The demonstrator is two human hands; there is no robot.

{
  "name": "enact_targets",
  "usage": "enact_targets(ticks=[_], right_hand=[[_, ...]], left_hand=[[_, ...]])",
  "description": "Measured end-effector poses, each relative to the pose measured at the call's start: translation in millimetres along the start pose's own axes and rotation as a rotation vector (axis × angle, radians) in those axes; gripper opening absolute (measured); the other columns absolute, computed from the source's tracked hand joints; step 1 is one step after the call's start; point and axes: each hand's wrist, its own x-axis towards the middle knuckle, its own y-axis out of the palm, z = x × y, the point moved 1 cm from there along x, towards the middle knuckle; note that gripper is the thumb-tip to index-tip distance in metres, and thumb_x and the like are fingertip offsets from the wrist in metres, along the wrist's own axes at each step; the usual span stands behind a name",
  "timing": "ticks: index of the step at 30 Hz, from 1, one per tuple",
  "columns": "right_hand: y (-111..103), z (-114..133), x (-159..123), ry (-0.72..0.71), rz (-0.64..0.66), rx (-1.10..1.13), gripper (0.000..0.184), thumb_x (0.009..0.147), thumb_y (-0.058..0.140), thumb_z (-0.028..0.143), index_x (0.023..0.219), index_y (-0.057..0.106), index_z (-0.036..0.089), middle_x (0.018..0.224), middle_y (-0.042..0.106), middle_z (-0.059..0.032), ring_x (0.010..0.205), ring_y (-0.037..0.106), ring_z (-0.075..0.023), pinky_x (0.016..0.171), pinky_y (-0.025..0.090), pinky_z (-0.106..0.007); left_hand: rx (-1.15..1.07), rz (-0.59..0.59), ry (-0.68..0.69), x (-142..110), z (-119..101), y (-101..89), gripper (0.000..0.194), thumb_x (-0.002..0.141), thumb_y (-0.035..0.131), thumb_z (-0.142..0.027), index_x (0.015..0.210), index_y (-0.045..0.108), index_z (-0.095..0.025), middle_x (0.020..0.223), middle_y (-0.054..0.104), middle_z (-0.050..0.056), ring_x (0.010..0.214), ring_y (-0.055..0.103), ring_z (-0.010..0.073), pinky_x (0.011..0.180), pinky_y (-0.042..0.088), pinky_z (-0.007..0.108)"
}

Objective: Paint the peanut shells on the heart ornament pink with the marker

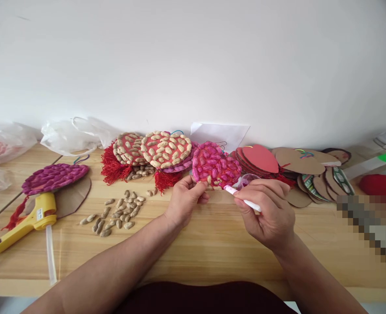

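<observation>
My left hand (188,196) pinches the lower left edge of a heart-shaped piece (212,163) covered in peanuts, most of them painted bright pink. A few peanuts near its bottom edge are still plain tan. In my right hand (268,213) is a white-handled paintbrush (243,199), its pink tip touching the lower part of the piece. Just behind my right fingers stands a small clear cup (247,179) with purple-pink stain, partly hidden. Loose peanuts (124,211) lie on the table left of my left hand.
Peanut-covered hearts (166,148) with red tassels (116,165) stand behind. A yellow glue gun (37,218) lies at left beside a purple peanut heart (55,178). Cardboard hearts (297,160) and red hearts (260,158) are stacked at right. Plastic bags (71,135) sit against the wall.
</observation>
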Motion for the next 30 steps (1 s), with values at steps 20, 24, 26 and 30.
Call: enact_targets(ticks=[20,24,26,30], right_hand=[[-3,-10,0,0.049,-0.060,0.068,0.012,0.087,0.068,0.012,0.095,0.065,0.021,0.080,0.073,-0.0013,0.086,0.064,-0.0207,0.084,0.044,-0.041],[-4,-11,0,0.051,-0.091,0.091,0.014,0.086,0.069,0.010,0.096,0.066,0.021,0.081,0.073,-0.0017,0.086,0.065,-0.0210,0.083,0.045,-0.041],[-4,-11,0,0.034,-0.060,0.125,0.014,0.086,0.069,0.011,0.096,0.066,0.020,0.081,0.073,-0.0019,0.086,0.065,-0.0212,0.083,0.045,-0.041],[-3,-11,-1,0.049,-0.067,0.086,0.015,0.086,0.069,0.010,0.096,0.066,0.021,0.081,0.073,-0.0018,0.086,0.065,-0.0218,0.084,0.044,-0.042]], left_hand=[[-0.185,0.021,-0.146,1,0,0.7,0.034,0.059,0.089,-0.025,0.081,0.069,-0.010,0.066,0.068,0.002,0.046,0.058,0.0081,0.041,0.045,0.018],[-0.191,0.020,-0.152,2,0,1.3,0.031,0.061,0.088,-0.023,0.081,0.069,-0.010,0.067,0.069,0.003,0.046,0.058,0.0082,0.041,0.046,0.017],[-0.193,0.026,-0.150,2,0,1.5,0.031,0.062,0.088,-0.023,0.083,0.069,-0.009,0.068,0.069,0.003,0.046,0.059,0.0081,0.041,0.046,0.017],[-0.203,0.019,-0.154,2,0,1.5,0.029,0.063,0.087,-0.021,0.083,0.069,-0.009,0.066,0.067,0.002,0.045,0.058,0.0081,0.040,0.046,0.017]])
